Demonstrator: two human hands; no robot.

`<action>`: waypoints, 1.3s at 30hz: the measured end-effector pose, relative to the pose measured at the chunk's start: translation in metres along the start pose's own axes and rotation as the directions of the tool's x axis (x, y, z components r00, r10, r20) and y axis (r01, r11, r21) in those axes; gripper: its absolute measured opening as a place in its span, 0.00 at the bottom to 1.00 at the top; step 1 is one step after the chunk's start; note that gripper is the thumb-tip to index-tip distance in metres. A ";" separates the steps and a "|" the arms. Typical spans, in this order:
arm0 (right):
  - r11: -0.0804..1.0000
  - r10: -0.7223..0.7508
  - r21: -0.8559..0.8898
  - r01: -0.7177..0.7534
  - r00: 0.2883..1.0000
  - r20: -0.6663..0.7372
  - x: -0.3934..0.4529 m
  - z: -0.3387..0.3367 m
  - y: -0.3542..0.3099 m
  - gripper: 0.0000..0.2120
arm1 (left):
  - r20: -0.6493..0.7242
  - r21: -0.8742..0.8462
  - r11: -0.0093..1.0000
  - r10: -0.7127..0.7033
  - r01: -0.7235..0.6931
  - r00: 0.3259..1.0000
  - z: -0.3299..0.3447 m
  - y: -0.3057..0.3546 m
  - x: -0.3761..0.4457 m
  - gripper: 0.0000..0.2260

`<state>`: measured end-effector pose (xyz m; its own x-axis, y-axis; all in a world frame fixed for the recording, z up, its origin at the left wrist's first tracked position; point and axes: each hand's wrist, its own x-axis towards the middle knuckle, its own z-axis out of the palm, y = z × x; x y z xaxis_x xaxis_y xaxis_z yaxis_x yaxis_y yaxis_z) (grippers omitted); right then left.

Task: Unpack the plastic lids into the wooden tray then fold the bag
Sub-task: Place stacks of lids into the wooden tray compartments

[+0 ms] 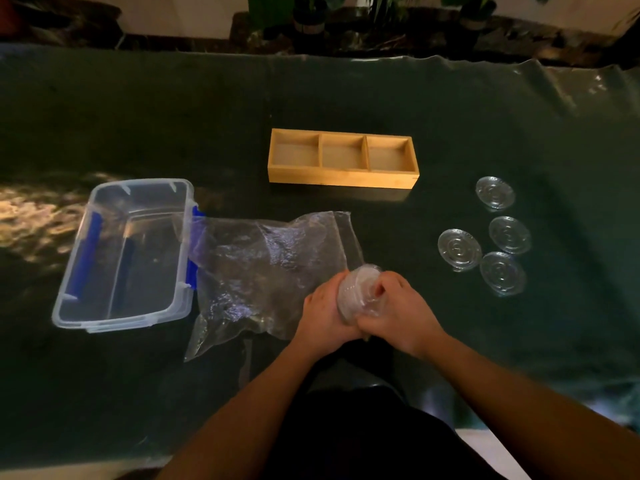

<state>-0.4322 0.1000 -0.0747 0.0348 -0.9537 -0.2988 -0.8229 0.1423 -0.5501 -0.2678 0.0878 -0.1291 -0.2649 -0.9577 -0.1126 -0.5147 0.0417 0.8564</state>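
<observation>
A stack of clear plastic lids [356, 289] is held on its side between both hands near the table's front. My left hand [323, 315] grips the stack's left end and my right hand [401, 310] grips its right end. The clear plastic bag [263, 268] lies crumpled and flat just left of the hands. Several loose lids [459, 249] lie flat on the table to the right. The wooden tray [343, 178] with three compartments sits beyond the bag, and all three compartments hold nothing.
A clear plastic storage box [121, 317] with blue latches stands open at the left, touching the bag's left edge. A dark glossy cloth [450, 109] covers the table. Potted plants [310, 15] stand beyond the far edge.
</observation>
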 end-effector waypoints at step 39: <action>0.994 -0.059 -0.106 0.038 0.978 -0.199 0.312 -0.027 -0.143 0.41 | 0.109 -0.006 1.000 -0.026 0.027 0.994 0.000 -0.021 0.006 0.45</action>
<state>-0.3189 -0.2253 -0.0685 -0.0304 -0.9940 -0.1050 -0.8765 0.0770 -0.4752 -0.2590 0.0809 -0.1482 -0.3390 -0.9216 -0.1893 -0.5166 0.0142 0.8561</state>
